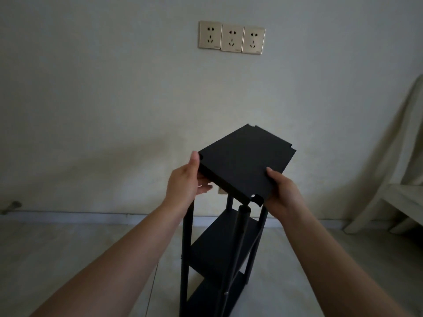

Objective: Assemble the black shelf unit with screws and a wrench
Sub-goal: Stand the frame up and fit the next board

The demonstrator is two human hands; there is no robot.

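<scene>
A black shelf panel (245,161) with notched corners is held tilted in the air above the black shelf frame (219,252). My left hand (185,181) grips the panel's left edge, thumb on top and fingers underneath. My right hand (280,193) grips its near right edge the same way. The frame stands on the floor on upright black poles with two shelves fitted lower down. The pole tops sit just under the panel's near corner. No screws or wrench are in view.
A pale wall (114,99) rises right behind the frame, with three gold sockets (231,37) high up. A cloth-draped seat or bench (398,195) stands at the right. The light tiled floor (91,248) spreads around the frame.
</scene>
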